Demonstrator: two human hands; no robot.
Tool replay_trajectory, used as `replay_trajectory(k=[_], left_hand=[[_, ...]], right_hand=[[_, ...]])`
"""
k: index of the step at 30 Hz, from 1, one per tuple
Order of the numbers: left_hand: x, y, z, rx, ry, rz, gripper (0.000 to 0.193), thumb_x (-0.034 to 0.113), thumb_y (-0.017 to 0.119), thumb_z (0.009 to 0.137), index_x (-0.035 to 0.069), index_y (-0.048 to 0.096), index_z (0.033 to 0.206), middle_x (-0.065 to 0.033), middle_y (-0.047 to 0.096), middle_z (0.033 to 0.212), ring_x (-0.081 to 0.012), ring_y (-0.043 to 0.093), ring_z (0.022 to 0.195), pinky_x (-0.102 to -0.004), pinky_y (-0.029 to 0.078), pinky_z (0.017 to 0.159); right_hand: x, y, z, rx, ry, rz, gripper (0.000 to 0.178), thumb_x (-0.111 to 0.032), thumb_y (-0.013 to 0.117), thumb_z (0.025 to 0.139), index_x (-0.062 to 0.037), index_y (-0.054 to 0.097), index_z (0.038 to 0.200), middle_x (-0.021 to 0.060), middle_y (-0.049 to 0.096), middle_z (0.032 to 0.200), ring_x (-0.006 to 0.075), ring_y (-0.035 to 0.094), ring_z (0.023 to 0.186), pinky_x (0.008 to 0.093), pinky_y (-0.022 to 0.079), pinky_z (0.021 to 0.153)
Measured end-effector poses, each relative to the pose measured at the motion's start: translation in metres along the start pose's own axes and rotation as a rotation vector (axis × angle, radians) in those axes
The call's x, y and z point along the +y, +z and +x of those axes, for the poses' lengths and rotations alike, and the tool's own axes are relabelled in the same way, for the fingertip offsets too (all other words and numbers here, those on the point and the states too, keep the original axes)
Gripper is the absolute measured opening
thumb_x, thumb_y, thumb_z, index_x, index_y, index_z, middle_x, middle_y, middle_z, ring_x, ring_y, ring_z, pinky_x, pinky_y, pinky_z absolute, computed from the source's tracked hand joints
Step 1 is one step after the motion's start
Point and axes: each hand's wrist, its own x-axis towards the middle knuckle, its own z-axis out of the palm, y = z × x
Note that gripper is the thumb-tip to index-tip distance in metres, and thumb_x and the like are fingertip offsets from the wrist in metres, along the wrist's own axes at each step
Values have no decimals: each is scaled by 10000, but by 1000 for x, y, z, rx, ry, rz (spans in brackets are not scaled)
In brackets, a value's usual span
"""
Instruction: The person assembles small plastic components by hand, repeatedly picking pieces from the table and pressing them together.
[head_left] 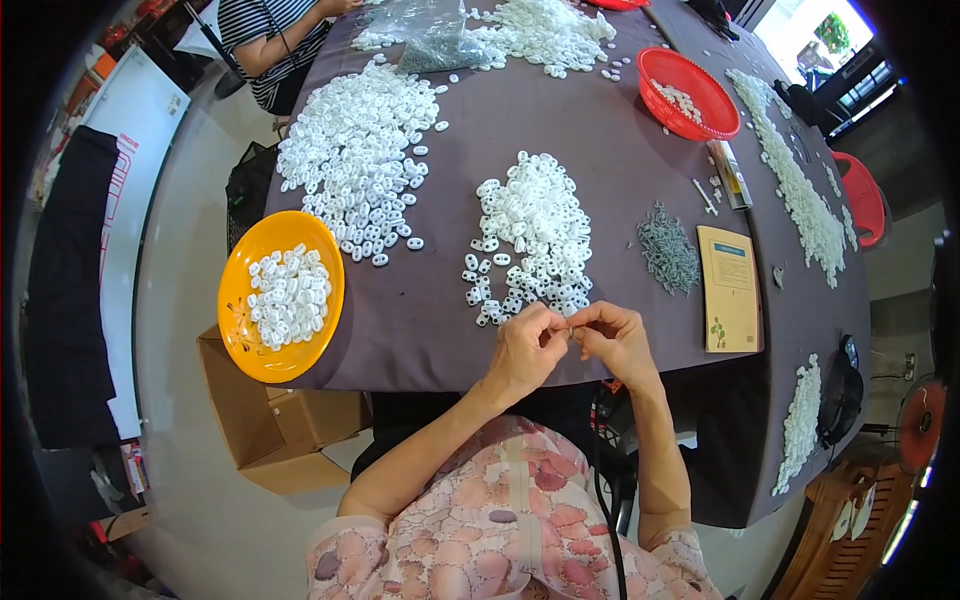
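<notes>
Both hands, left hand [522, 350] and right hand [615, 340], pinch what seems a small white piece [570, 330] beside the white pile [530, 240].

White clips [530, 240] lie on a dark purple-grey tabletop [560, 130]. The bowl [240, 330] is orange, the basket [700, 75] red, the screws [668, 250] grey-green, the booklet [730, 288] tan. The sleeves [500, 530] show a pink floral pattern; another person's shirt [265, 25] is black-and-white striped. The box [270, 430] is brown.
</notes>
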Motion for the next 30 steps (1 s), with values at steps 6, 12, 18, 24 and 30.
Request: replay_trajectory(k=[6, 12, 18, 24, 30], left_hand=[[-17, -4, -2, 41, -92, -94, 48, 37, 629, 786, -4, 618, 809, -5, 573, 700, -67, 502, 578, -215, 410, 534], [-16, -14, -3, -22, -351, -390, 77, 56, 645, 802, -10, 640, 840, 27, 594, 711, -22, 494, 624, -188, 410, 549], [-18, -24, -7, -79, -431, -497, 70, 55, 637, 819, -1, 647, 861, 29, 591, 706, -11, 478, 588, -166, 380, 508], [-21, -32, -14, -127, -502, -610, 82, 64, 610, 846, 4, 642, 892, 12, 589, 703, -17, 458, 520, -163, 348, 461], [-22, -34, -17, -106, -389, -723, 149, 58, 528, 901, -15, 626, 985, -30, 608, 753, -57, 516, 539, -173, 414, 484]], right_hand=[[9, -33, 21, 391, -250, -542, 133, 23, 574, 759, 23, 616, 885, 42, 589, 648, 86, 531, 574, 234, 430, 539], [-7, -21, 13, 236, -312, -585, 186, 2, 649, 756, 8, 612, 938, 53, 594, 820, 86, 558, 716, 225, 449, 614], [0, 28, 3, -95, -105, -163, 126, 5, 585, 831, 26, 623, 949, 40, 611, 781, 88, 589, 686, 228, 485, 608], [8, 25, 5, -156, -83, -81, 36, -2, 568, 848, 21, 594, 857, 44, 611, 714, 97, 595, 663, 233, 492, 608], [14, 32, 6, -96, -113, 29, 29, -21, 535, 880, -1, 530, 859, 25, 574, 758, 82, 564, 673, 224, 475, 602]])
